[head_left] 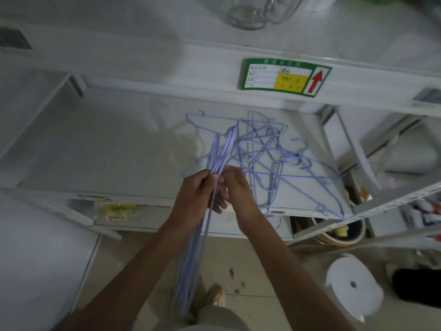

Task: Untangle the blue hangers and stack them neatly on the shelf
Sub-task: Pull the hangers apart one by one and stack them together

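the person stands at a white shelf [133,149], sorting blue wire hangers, and the step in hand looks like gathering freed hangers into 1 bundle. the left hand [195,197] is curled round a bundle of hangers [202,235], gripping it near the middle, so that its upper end leans over the shelf and its lower end hangs down past the shelf edge toward the floor. the right hand [235,187] sits just beside the left, its fingers bent in against the same bundle; it seems to pinch or steady the wires, though the exact hold is partly hidden behind the left hand's fingers.

the rest of the task's things, a tangled heap of hangers [269,151], lies on the shelf surface to the right of the hands, hooks and bars crossing each other, with 1 corner reaching over the front edge of the shelf. nothing is stacked neatly yet, so the task appears early to midway.

the next move probably calls for squaring the held bundle so the hooks line up, then either setting it flat on the bare left part of the shelf or picking 1 more hanger out of the heap. the risk is a hook snagging its neighbours and dragging the whole heap forward.

a green label with a red arrow [285,77] is fixed to the shelf rail above.
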Demonstrator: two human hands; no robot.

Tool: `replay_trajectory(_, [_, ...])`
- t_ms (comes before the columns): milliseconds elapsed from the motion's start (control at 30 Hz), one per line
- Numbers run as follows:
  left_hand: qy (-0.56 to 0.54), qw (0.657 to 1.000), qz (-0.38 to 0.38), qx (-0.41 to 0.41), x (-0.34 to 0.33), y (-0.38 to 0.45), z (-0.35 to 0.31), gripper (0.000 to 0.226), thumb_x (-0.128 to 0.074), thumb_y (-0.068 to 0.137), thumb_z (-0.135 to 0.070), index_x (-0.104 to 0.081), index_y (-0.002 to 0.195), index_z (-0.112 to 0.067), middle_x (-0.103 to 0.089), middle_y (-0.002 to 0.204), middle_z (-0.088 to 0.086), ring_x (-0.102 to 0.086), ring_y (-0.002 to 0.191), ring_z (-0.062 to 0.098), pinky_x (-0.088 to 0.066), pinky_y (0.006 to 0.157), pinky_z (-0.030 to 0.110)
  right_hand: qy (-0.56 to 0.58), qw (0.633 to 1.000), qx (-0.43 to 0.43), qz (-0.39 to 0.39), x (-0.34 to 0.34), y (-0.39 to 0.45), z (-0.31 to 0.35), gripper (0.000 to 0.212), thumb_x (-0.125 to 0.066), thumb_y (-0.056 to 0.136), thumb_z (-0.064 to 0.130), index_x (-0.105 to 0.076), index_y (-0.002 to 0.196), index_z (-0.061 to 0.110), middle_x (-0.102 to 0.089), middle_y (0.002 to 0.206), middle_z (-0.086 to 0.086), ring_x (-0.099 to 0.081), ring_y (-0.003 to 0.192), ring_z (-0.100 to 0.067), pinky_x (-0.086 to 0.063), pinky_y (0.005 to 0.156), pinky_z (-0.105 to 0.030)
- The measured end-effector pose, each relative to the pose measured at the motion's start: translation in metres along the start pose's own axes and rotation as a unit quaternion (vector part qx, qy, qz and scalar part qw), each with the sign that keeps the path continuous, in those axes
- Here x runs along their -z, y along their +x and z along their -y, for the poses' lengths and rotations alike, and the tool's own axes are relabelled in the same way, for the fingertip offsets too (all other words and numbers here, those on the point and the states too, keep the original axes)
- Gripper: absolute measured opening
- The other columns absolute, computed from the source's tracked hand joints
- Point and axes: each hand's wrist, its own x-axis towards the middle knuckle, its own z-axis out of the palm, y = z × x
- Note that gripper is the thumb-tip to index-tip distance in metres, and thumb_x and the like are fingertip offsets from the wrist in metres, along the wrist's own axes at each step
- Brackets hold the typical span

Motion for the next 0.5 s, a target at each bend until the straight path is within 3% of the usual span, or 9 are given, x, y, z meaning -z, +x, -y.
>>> replay_trajectory(33, [0.007,1.0,0.004,-0.003,-0.002,0.0,-0.002,0.027,-0.045,0.106,-0.015,-0.063,0.095,0.001,-0.069,0.065,0.01,-0.065,0.048,0.023,-0.052,0.045,0.028,0.018,0.999,-0.018,0.031,0.0,-0.003,0.006,0.041,-0.043,0.105,0.028,-0.046,0.07,0.006,-0.039,0.056,-0.011,-0.046,0.042,-0.023,-0.044,0.045,-0.028])
replay_trajectory(100, [0.002,1.0,0.026,0.007,-0.005,0.001,-0.002,0.026,-0.045,0.106,-0.012,-0.062,0.092,0.001,-0.067,0.063,0.011,-0.063,0.047,0.023,-0.053,0.047,0.029,0.032,0.996,-0.068,0.045,0.005,-0.009,0.013,0.05,-0.038,0.106,0.037,-0.048,0.065,0.009,-0.036,0.054,-0.01,-0.043,0.044,-0.024,-0.043,0.048,-0.029])
replay_trajectory(233, [-0.054,0.994,0.083,0.047,-0.013,0.003,0.008,0.024,-0.045,0.106,-0.016,-0.063,0.11,0.0,-0.067,0.068,0.01,-0.064,0.056,0.025,-0.057,0.055,0.034,0.088,0.993,-0.071,0.038,0.019,-0.016,0.009,0.038,-0.039,0.101,0.029,-0.069,0.095,0.007,-0.034,0.059,-0.009,-0.039,0.05,-0.024,-0.038,0.05,-0.031])
replay_trajectory(333, [-0.076,0.984,0.142,0.074,-0.019,0.01,0.02,0.025,-0.049,0.105,-0.02,-0.065,0.117,-0.004,-0.072,0.079,0.014,-0.069,0.066,0.025,-0.059,0.061,0.035,0.074,0.994,-0.067,0.039,0.035,-0.023,0.007,0.036,-0.045,0.094,0.02,-0.062,0.106,-0.01,-0.032,0.06,-0.009,-0.034,0.053,-0.025,-0.034,0.052,-0.032])
replay_trajectory(400, [-0.088,0.972,0.203,0.08,-0.022,0.012,0.025,0.023,-0.055,0.102,-0.023,-0.07,0.114,-0.009,-0.074,0.093,0.021,-0.073,0.078,0.031,-0.059,0.067,0.035,0.064,0.995,-0.067,0.031,0.049,-0.027,0.003,0.029,-0.049,0.092,0.015,-0.058,0.097,-0.012,-0.037,0.059,-0.007,-0.035,0.053,-0.023,-0.034,0.052,-0.032])
replay_trajectory(500, [-0.095,0.971,0.205,0.081,-0.033,0.012,0.029,0.02,-0.057,0.1,-0.02,-0.075,0.105,-0.014,-0.075,0.096,0.022,-0.075,0.086,0.037,-0.06,0.071,0.036,0.044,0.996,-0.058,0.057,0.07,-0.029,-0.001,0.02,-0.053,0.096,0.013,-0.057,0.077,0.01,-0.042,0.06,-0.003,-0.041,0.054,-0.019,-0.037,0.058,-0.034])
